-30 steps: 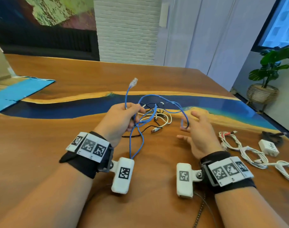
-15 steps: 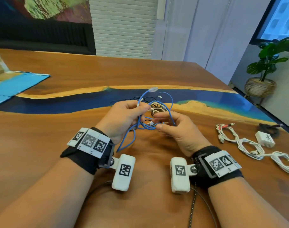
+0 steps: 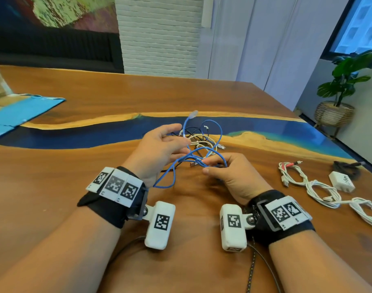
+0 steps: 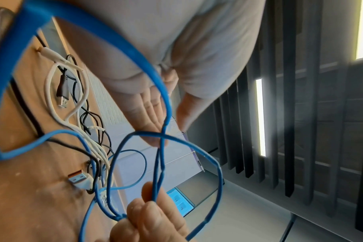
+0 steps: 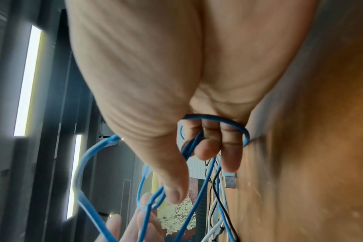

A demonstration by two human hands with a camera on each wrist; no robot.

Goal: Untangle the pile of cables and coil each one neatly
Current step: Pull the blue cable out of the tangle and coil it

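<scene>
Wooden table (image 3: 54, 176) with blue resin stripe; potted plant (image 3: 341, 85) beyond.

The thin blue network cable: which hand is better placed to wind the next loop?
Probably the left hand: its fingers are free, whereas the right hand already pinches the thin blue network cable loops.

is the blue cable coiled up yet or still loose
Still loose. The blue cable spreads in uneven open loops between the left hand and right hand, over the cable pile.
</scene>
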